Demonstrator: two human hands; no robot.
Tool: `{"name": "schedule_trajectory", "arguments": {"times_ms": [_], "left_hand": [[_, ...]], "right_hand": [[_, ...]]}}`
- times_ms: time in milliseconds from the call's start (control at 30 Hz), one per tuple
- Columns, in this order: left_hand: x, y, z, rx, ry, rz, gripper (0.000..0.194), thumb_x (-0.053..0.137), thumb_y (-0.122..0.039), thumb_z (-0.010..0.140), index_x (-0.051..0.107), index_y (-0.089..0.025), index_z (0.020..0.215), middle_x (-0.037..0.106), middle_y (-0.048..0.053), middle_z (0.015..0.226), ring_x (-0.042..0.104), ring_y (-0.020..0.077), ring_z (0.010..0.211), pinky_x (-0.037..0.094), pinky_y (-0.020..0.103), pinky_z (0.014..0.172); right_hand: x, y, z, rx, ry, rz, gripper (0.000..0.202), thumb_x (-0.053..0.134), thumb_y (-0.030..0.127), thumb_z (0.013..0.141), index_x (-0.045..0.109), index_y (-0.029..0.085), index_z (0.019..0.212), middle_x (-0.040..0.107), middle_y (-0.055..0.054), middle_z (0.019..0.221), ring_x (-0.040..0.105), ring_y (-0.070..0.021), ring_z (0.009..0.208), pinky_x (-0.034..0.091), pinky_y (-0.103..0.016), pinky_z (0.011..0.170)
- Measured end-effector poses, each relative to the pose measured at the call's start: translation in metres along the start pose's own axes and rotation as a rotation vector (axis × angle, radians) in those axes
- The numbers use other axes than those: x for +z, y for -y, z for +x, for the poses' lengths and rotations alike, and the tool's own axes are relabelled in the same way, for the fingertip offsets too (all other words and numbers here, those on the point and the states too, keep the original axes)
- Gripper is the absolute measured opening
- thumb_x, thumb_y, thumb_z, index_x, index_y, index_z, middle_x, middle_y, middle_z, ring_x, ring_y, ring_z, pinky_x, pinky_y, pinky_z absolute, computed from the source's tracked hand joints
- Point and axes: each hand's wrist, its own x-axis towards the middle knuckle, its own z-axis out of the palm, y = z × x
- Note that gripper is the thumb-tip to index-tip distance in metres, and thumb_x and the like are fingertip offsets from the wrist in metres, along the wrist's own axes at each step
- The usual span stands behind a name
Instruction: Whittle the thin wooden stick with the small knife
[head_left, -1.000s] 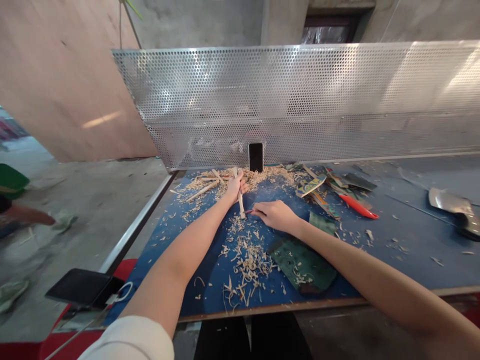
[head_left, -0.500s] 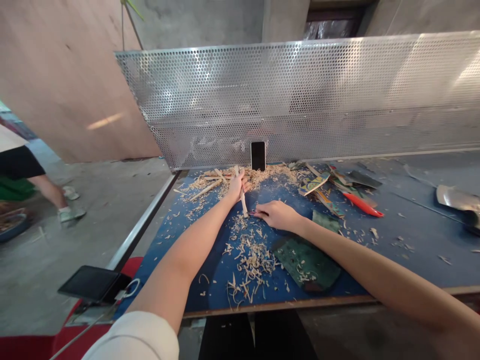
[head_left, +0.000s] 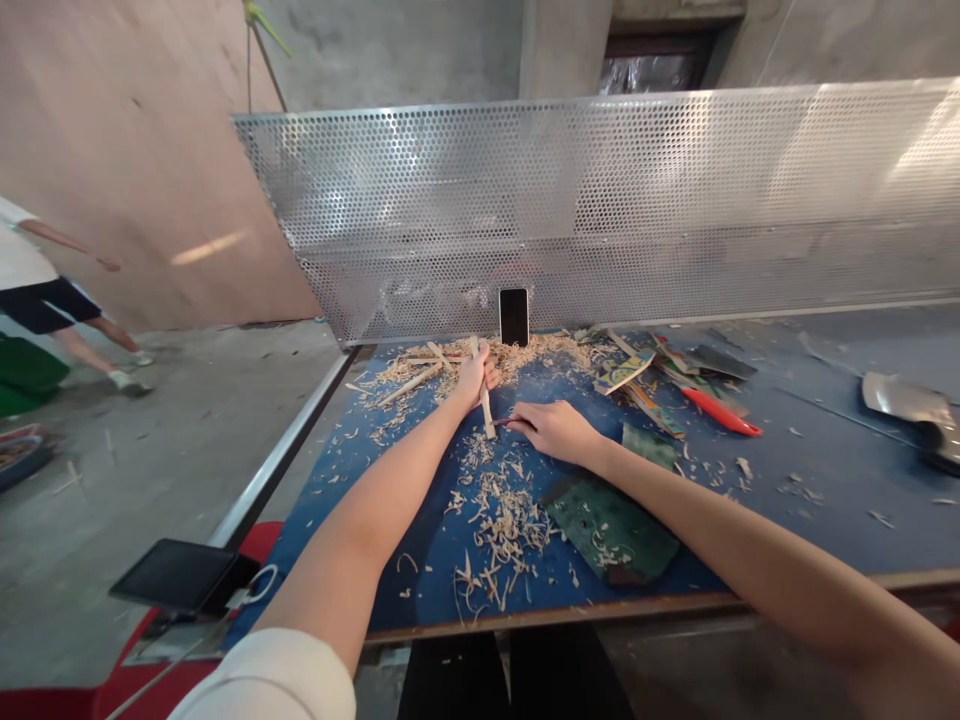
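Note:
My left hand (head_left: 475, 379) is wrapped round a pale wooden stick (head_left: 487, 412), whose lower end points toward me over the blue table (head_left: 420, 490). Just right of that end, my right hand (head_left: 553, 430) is closed on a thin dark tool (head_left: 504, 421); its tip is at the stick's lower end, and the rest is hidden in the fingers. Curled wood shavings (head_left: 510, 520) lie below the hands, and more are heaped behind them around several loose sticks (head_left: 412, 383).
A phone (head_left: 514, 317) stands against the perforated metal screen (head_left: 450, 200). To the right lie a red-handled tool (head_left: 722, 412), coloured scraps (head_left: 626, 371), a green sheet (head_left: 615, 530) and a metal piece (head_left: 907, 400). A dark screen device (head_left: 176, 575) is at lower left; a person (head_left: 45, 270) is beyond.
The person at the far left has moved, with an arm now in view. The camera view has shifted slightly. Both my hands keep their holds, and the thin tool shows more clearly.

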Motion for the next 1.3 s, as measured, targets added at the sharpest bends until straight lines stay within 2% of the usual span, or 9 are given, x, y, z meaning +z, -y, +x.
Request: {"name": "schedule_trajectory", "arguments": {"times_ms": [267,600,867,1300], "left_hand": [[0.0021,-0.0010,0.0021,-0.008,-0.004,0.015,0.060,0.093,-0.047,0.103,0.037,-0.028,0.091,0.030,-0.015,0.057,0.028,0.0073,0.039,0.020,0.024,0.042],[-0.0004,-0.0001,0.0066,-0.009,-0.009,0.052,0.051,0.085,-0.046,0.107,0.039,-0.028,0.091,0.032,-0.013,0.054,0.030,0.0085,0.039,0.020,0.025,0.042],[-0.0004,0.0010,0.0082,-0.002,-0.019,0.040,0.052,0.087,-0.041,0.105,0.039,-0.028,0.090,0.031,-0.014,0.054,0.029,0.0088,0.038,0.018,0.025,0.042],[0.0017,0.0008,0.0072,-0.014,-0.012,0.031,0.050,0.085,-0.042,0.108,0.040,-0.028,0.092,0.032,-0.014,0.053,0.030,0.0077,0.037,0.019,0.024,0.043]], "right_hand": [[-0.0089,0.0090,0.0058,0.074,0.070,0.003,0.016,0.061,0.035,0.124,0.073,0.026,0.129,0.091,-0.008,0.114,0.085,-0.0274,0.097,0.045,-0.032,0.076],[-0.0045,0.0041,0.0067,0.038,0.073,-0.003,0.013,0.064,0.036,0.123,0.072,0.026,0.121,0.090,-0.009,0.115,0.083,-0.0271,0.097,0.043,-0.032,0.076],[-0.0030,0.0026,0.0057,0.008,0.064,0.019,0.013,0.066,0.035,0.123,0.074,0.025,0.120,0.090,-0.008,0.117,0.083,-0.0257,0.098,0.044,-0.031,0.078],[-0.0020,0.0011,0.0057,-0.009,0.042,0.009,0.014,0.066,0.035,0.123,0.076,0.026,0.121,0.090,-0.008,0.115,0.084,-0.0273,0.100,0.045,-0.032,0.077]]}}
